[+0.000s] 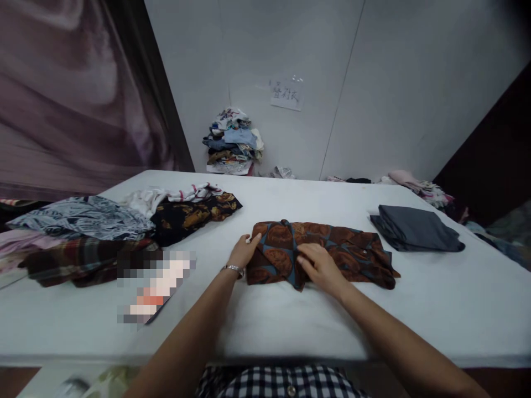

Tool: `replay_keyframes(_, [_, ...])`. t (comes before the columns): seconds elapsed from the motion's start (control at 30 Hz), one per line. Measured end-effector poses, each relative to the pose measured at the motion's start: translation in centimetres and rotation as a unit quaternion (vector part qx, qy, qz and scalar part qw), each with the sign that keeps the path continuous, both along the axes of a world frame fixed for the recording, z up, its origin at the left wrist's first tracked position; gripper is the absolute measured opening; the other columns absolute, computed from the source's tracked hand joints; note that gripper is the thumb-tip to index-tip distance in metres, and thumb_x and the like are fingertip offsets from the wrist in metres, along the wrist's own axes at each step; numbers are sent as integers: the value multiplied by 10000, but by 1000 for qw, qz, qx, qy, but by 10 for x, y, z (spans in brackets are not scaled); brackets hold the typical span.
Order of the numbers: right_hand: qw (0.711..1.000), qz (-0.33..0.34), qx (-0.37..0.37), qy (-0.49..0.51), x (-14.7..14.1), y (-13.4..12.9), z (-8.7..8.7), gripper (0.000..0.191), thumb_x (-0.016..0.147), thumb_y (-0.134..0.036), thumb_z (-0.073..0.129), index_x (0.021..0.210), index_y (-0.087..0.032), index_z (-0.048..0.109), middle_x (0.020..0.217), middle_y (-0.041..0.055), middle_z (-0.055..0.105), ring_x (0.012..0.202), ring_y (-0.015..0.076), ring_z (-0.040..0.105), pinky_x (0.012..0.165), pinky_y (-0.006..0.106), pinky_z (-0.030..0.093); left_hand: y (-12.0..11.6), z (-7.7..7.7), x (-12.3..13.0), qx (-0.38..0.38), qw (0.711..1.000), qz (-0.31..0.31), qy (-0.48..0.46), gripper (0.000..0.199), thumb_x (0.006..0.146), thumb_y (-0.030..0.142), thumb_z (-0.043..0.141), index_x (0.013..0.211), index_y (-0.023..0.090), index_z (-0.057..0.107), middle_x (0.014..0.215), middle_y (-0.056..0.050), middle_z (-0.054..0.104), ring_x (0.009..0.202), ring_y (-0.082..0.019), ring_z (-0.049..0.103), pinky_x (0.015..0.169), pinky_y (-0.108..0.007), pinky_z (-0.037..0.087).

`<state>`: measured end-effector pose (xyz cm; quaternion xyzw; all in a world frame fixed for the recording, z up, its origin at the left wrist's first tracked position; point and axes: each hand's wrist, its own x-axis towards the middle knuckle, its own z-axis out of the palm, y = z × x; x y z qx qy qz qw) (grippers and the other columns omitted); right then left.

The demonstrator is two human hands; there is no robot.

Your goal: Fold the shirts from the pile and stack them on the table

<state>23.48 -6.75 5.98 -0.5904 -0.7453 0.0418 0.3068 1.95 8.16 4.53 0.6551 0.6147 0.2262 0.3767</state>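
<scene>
A brown shirt (280,262) with a blue pattern lies folded into a wide strip on the white table (265,326). At its left end is my left hand (244,250), with a bracelet on the wrist; its thumb and fingers are closed on the edge of the cloth. My right hand (317,262) rests on the middle of the shirt, its fingers slightly bent and apart, the palm turned down. The shirt's right end lies loose beyond my right hand.
A folded dark grey garment (418,228) lies at the right. Loose clothes (91,218) are heaped at the left, near a blurred flat object (160,287). Behind the table stands a stack of clothes (234,141), and a paper sign (286,94) hangs on the wall.
</scene>
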Motion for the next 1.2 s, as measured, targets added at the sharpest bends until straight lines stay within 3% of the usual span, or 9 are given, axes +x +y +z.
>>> replay_keyframes(0.07, [999, 17, -23, -46, -15, -20, -3, 466, 878, -394, 551, 1311, -224, 527, 1217, 116, 594, 1102, 263, 528, 920, 427, 453, -2, -3, -2, 3, 1000, -13, -9, 665, 770, 590, 570, 1257, 143, 501, 1187, -143, 653, 1053, -252, 632, 833, -297, 479])
replay_keyframes(0.13, [993, 12, -61, -104, -20, -28, -6, 396, 867, -318, 567, 1249, -214, 586, 1129, 117, 622, 1016, 254, 546, 853, 387, 481, -5, -4, -2, 7, 999, -34, -19, 660, 739, 564, 628, 1256, 174, 503, 1162, -114, 668, 1029, -245, 639, 840, -298, 477])
replay_keyframes(0.23, [987, -26, -68, -146, -11, -19, -5, 315, 896, -116, 425, 1011, -223, 698, 919, 83, 653, 858, 202, 552, 771, 309, 485, -9, -2, -1, 15, 997, -65, -35, 709, 690, 519, 700, 1284, 197, 485, 1215, -103, 644, 1076, -249, 616, 877, -303, 466])
replay_keyframes(0.37, [986, -52, 2, -161, 9, 2, 0, 352, 889, -68, 390, 977, -202, 702, 976, 97, 635, 919, 217, 520, 797, 326, 467, -15, 0, -1, 34, 996, -77, -18, 715, 693, 471, 709, 1307, 199, 463, 1272, -117, 609, 1130, -268, 584, 905, -327, 450])
replay_keyframes(0.53, [979, -17, -95, -179, 16, 3, -1, 343, 851, -50, 422, 947, -184, 723, 897, 81, 640, 856, 193, 557, 776, 300, 469, -16, 4, -1, 28, 998, -52, 24, 652, 748, 536, 616, 1278, 189, 464, 1190, -131, 651, 1079, -288, 610, 866, -346, 454])
replay_keyframes(0.63, [979, -65, -54, -186, 10, -2, 0, 381, 845, -61, 418, 1092, -170, 687, 1114, 123, 638, 1073, 252, 538, 912, 383, 436, -15, 5, 1, 19, 998, -47, 29, 629, 731, 566, 619, 1218, 185, 501, 1165, -141, 661, 1062, -306, 617, 840, -354, 464])
replay_keyframes(0.77, [982, -39, -61, -174, -3, 1, -16, 479, 856, -144, 462, 1332, -147, 518, 1424, 131, 452, 1344, 286, 338, 1069, 465, 316, -13, 7, 9, 25, 998, -42, 40, 549, 717, 324, 673, 1217, 166, 510, 1190, -149, 649, 1082, -307, 610, 871, -358, 460])
replay_keyframes(0.93, [981, -10, -126, -145, -5, 11, -31, 449, 856, -124, 449, 1289, -169, 557, 1416, 103, 473, 1342, 263, 358, 1092, 464, 281, -14, 15, 9, 40, 998, -40, 11, 534, 741, 194, 608, 1259, 152, 487, 1163, -107, 670, 1036, -221, 637, 878, -286, 485])
replay_keyframes(1.2, [987, 13, -150, -56, -4, 8, -11, 464, 799, -172, 550, 1261, -173, 592, 1366, 136, 506, 1289, 296, 404, 1042, 489, 327, -14, 26, -12, 72, 997, -7, 3, 548, 696, 198, 644, 1227, 161, 514, 1094, -114, 692, 1012, -261, 648, 893, -361, 502])
